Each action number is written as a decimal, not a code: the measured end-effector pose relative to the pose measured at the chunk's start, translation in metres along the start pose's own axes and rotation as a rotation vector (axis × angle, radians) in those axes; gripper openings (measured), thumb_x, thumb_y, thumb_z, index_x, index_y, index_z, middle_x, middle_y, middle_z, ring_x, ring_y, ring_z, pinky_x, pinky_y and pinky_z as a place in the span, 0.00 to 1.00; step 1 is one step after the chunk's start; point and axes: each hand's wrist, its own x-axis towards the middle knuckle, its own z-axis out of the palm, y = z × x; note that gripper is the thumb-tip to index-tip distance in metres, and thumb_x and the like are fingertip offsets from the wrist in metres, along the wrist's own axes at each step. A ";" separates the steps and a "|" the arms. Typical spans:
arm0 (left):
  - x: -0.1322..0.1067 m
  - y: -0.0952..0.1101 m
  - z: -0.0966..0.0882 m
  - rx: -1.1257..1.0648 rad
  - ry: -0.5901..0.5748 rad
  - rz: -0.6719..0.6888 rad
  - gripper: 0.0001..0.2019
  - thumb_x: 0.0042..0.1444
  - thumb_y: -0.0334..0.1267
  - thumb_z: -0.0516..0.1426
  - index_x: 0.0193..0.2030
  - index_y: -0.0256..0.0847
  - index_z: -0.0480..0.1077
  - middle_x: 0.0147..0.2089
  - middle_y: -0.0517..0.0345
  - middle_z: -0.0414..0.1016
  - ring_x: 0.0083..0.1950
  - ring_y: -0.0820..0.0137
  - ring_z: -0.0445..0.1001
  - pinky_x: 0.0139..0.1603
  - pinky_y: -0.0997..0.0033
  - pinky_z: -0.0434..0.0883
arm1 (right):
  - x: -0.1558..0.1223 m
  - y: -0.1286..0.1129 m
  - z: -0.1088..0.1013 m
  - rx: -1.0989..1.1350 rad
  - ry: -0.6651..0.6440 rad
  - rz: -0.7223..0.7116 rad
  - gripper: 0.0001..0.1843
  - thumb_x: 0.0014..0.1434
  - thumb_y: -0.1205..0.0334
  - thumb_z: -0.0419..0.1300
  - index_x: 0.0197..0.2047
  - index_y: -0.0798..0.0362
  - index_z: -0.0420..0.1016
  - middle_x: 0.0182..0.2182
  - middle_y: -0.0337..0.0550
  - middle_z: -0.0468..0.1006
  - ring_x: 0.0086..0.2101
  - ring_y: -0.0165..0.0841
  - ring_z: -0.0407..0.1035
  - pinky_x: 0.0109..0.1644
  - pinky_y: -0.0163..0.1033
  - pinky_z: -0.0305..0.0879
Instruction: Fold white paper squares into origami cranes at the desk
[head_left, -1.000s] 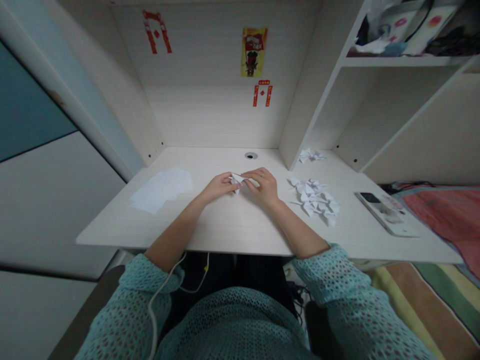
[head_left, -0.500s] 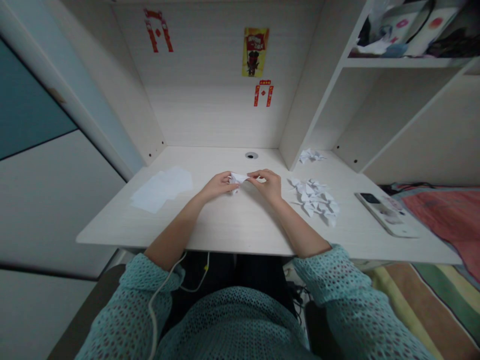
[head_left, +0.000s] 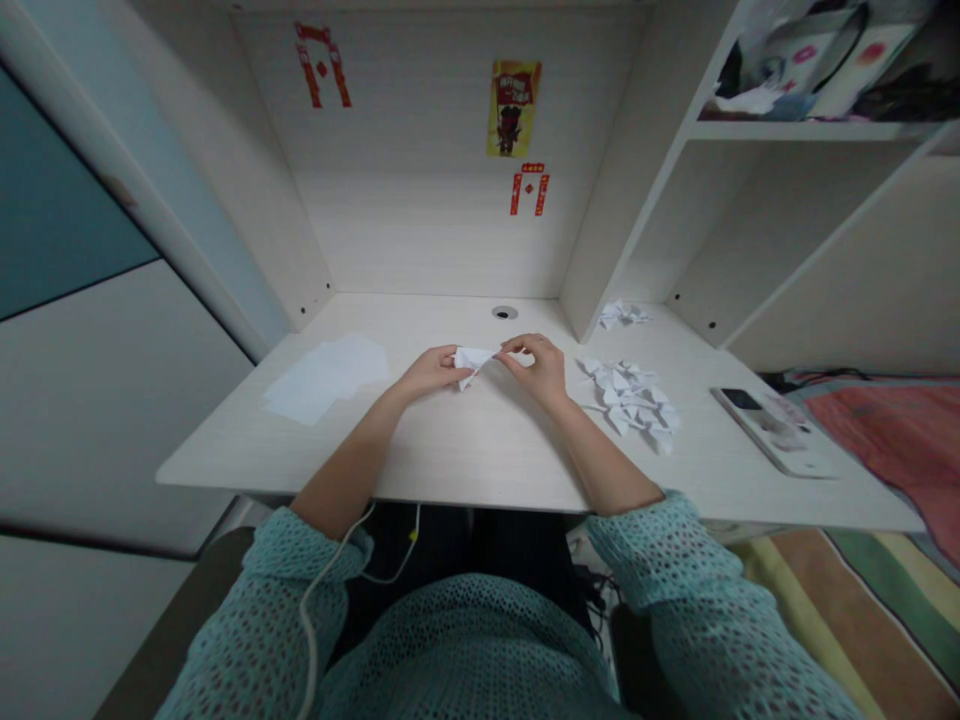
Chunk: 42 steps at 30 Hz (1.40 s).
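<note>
Between my two hands is a small piece of folded white paper (head_left: 471,360), held just above the desk. My left hand (head_left: 433,371) pinches its left side between thumb and fingers. At the paper's right tip, my right hand (head_left: 538,366) is closed in a pinch with thumb and forefinger. Several folded white paper pieces (head_left: 630,398) lie in a heap to the right of my right hand. Off to the left of my left hand, flat white paper sheets (head_left: 328,377) are spread in an overlapping stack.
More folded paper pieces (head_left: 624,315) lie by the upright divider (head_left: 600,240). A phone (head_left: 769,432) rests on the right of the desk (head_left: 472,455). A white cable (head_left: 307,610) runs over my left sleeve. Bags and boxes fill the shelf (head_left: 802,130) at upper right.
The folded paper has turned a little, so a wider face and a lower corner now show. My hands have barely shifted, and the view has moved slightly.
</note>
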 end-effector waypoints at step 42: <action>0.001 -0.009 0.011 0.071 0.192 0.137 0.24 0.51 0.41 0.58 0.54 0.35 0.67 0.51 0.46 0.73 0.45 0.65 0.74 0.45 0.68 0.69 | -0.010 -0.010 0.013 0.148 -0.111 0.008 0.10 0.54 0.58 0.62 0.41 0.42 0.79 0.35 0.40 0.81 0.36 0.34 0.72 0.43 0.42 0.68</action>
